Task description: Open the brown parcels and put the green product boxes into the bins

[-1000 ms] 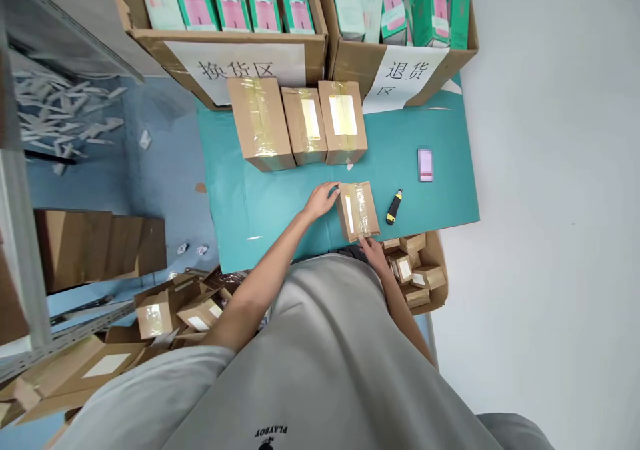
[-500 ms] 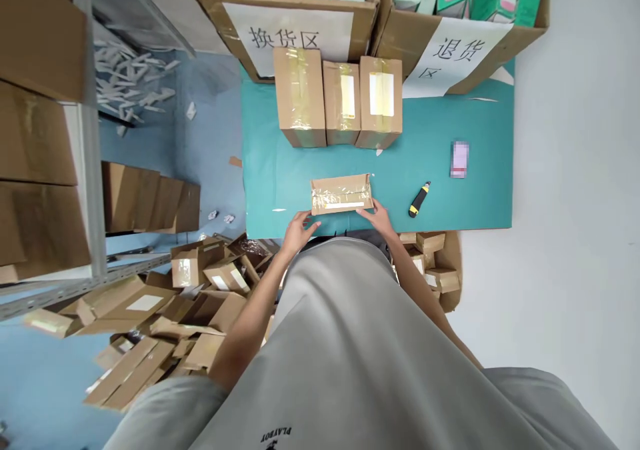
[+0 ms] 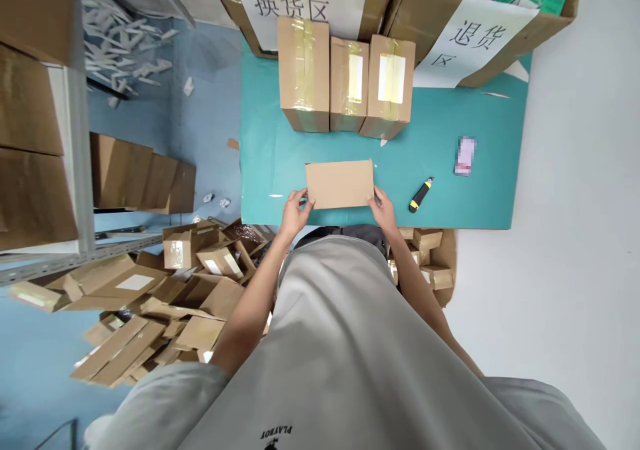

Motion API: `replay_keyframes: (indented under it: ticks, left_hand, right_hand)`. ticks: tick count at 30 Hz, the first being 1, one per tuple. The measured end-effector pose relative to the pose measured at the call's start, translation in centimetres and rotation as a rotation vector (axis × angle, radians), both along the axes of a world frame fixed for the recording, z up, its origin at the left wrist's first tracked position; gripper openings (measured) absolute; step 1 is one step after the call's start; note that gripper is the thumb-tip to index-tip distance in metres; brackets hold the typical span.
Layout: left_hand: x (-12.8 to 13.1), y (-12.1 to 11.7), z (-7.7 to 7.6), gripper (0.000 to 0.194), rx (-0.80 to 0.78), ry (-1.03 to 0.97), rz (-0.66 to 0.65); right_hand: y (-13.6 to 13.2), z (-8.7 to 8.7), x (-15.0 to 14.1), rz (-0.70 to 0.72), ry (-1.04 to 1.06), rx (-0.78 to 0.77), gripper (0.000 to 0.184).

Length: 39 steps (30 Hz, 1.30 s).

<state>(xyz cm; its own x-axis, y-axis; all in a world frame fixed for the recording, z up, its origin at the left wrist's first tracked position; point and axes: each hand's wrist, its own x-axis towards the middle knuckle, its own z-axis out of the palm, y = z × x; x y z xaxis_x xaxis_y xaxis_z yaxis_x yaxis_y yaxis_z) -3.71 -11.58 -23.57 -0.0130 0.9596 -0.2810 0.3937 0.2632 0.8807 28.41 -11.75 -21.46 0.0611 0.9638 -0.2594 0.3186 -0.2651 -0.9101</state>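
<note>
A small brown cardboard box (image 3: pixel 340 185) is held between my hands just above or on the teal tabletop (image 3: pixel 280 149), near its front edge. A plain side without tape or label faces me. My left hand (image 3: pixel 295 211) grips the box's lower left corner, thumb in front and fingers behind. At the lower right corner my right hand (image 3: pixel 383 209) closes on it the same way. To the right lies a black and yellow utility knife (image 3: pixel 421 195). Beyond that is a pinkish, pixelated flat item (image 3: pixel 465 156).
Behind the small box stand three taped cartons (image 3: pixel 304 70) in a row. Two large open boxes with paper signs (image 3: pixel 475 37) line the table's back. Emptied cartons (image 3: pixel 200 297) are heaped on the floor at left, beside a shelf (image 3: pixel 83 123). A bin of small parcels (image 3: pixel 445 257) sits below right.
The small box has been turned lengthwise and rolled over, so its taped, labelled side no longer faces me. My left hand moved from its far corner to its left end. The view shifted.
</note>
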Motion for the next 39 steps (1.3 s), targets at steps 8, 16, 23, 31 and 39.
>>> replay_keyframes:
  ticks: [8, 16, 23, 31, 39]
  left_hand:
    - [0.2, -1.2, -0.6, 0.056, -0.149, -0.045, 0.040]
    - [-0.2, -2.3, -1.1, 0.046, -0.264, -0.024, 0.039]
    - [0.5, -1.7, 0.1, 0.042, -0.183, -0.095, 0.077]
    - [0.1, 1.1, 3.3, 0.042, 0.020, -0.070, 0.167]
    - [-0.5, 0.9, 0.9, 0.040, -0.067, -0.077, 0.188]
  right_hand:
    - [-2.1, -1.5, 0.4, -0.040, -0.063, -0.221, 0.070]
    - [-5.1, -2.0, 0.8, -0.086, -0.070, -0.284, 0.054]
    - [-3.7, -0.4, 0.3, -0.119, -0.101, -0.206, 0.052]
    - [-0.6, 3.7, 0.8, -0.130, -0.210, 0.033, 0.055]
    - [-0.7, 0.3, 1.3, -0.090, -0.243, -0.034, 0.054]
